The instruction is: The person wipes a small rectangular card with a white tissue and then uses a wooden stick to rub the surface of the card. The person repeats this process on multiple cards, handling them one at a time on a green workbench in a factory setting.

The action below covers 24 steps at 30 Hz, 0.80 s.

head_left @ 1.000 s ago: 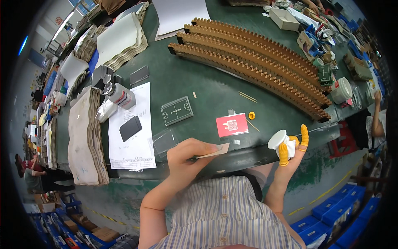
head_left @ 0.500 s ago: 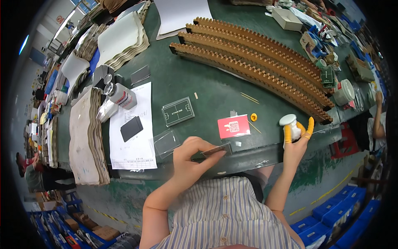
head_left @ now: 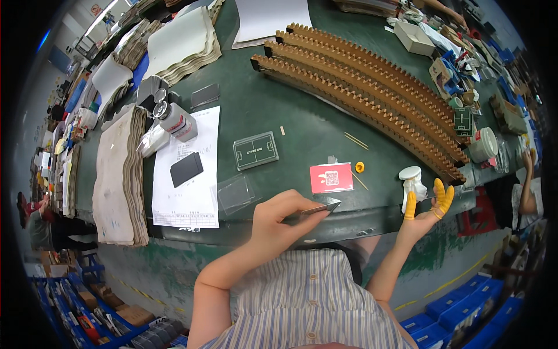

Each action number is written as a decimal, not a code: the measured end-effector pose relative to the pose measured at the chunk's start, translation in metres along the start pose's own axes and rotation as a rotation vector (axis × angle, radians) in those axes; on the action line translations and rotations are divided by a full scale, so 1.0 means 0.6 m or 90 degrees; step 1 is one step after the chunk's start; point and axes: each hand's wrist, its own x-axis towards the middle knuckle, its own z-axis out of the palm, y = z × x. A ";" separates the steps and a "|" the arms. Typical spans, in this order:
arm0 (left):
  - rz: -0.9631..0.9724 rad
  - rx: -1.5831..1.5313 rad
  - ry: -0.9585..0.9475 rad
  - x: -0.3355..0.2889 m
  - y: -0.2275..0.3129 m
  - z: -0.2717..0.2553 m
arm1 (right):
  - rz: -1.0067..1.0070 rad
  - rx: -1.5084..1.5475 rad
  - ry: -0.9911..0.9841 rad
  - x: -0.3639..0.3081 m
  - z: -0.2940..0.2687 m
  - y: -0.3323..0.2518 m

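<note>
My left hand (head_left: 283,220) pinches a thin, flat dark card (head_left: 322,207) between thumb and fingers, over the table's front edge. The card shows nearly edge-on. At the right, my right hand (head_left: 423,224) has yellow finger cots and its fingers are spread, with nothing between them. Just beyond its thumb stands a white bundle with a round, flat top (head_left: 411,173); whether the thumb touches it I cannot tell. Between the hands lie a pink-red card (head_left: 321,184) with a printed square code and a yellow finger cot (head_left: 360,167). A dark green card with white field lines (head_left: 256,150) rests farther left.
Long notched wooden racks (head_left: 349,87) cross the green table. To the left are a printed sheet (head_left: 200,203) with dark cards (head_left: 186,169), a clear plastic sleeve (head_left: 235,192), a metal-topped bottle (head_left: 179,123) and stacked paper (head_left: 119,180). A white tub (head_left: 482,145) stands far right.
My right hand has opened away from the white bundle, fingers spreading to the right. My left hand has shifted slightly right, tilting the card more edge-on. The view has moved a little.
</note>
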 end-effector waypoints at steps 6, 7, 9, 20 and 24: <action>0.091 0.066 -0.007 -0.003 -0.009 0.008 | -0.045 0.412 -0.124 -0.013 0.010 -0.105; 0.089 0.065 -0.010 -0.005 -0.010 0.008 | -0.052 0.415 -0.158 -0.017 0.013 -0.123; 0.019 0.027 -0.006 -0.010 -0.007 0.008 | -0.062 0.424 -0.224 -0.019 0.020 -0.151; -0.396 -0.626 0.123 -0.073 -0.064 0.002 | -0.206 -0.108 -0.390 -0.018 0.085 -0.145; -0.427 -0.592 0.128 -0.087 -0.064 0.006 | -0.232 -0.130 -0.428 -0.028 0.101 -0.147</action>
